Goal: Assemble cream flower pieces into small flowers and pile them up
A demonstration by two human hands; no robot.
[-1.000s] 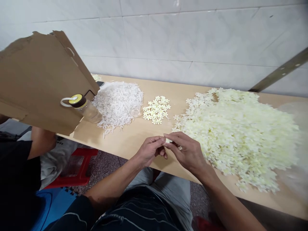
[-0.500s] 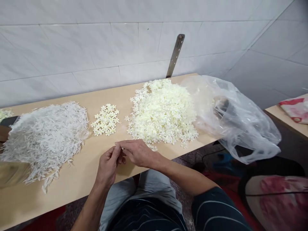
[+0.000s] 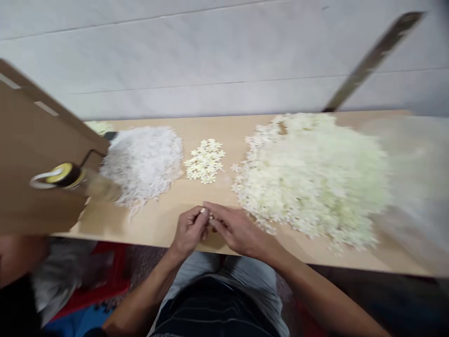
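- Both hands, left hand [image 3: 189, 230] and right hand [image 3: 235, 230], pinch one small flower piece [image 3: 204, 212] between fingertips.
- Piece sits just in front of the small flower cluster [image 3: 205, 160], above the table [image 3: 164, 220] edge.

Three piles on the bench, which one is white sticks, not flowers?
The left pile, beside the bottle: thin white sticks. The other two are cream flowers.

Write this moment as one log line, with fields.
left hand: pinches small piece | right hand: fingertips on same piece | large flower pile: right | white stick pile: left

Hands [image 3: 213, 224] w/ small flower [image 3: 205, 212] (blurry)
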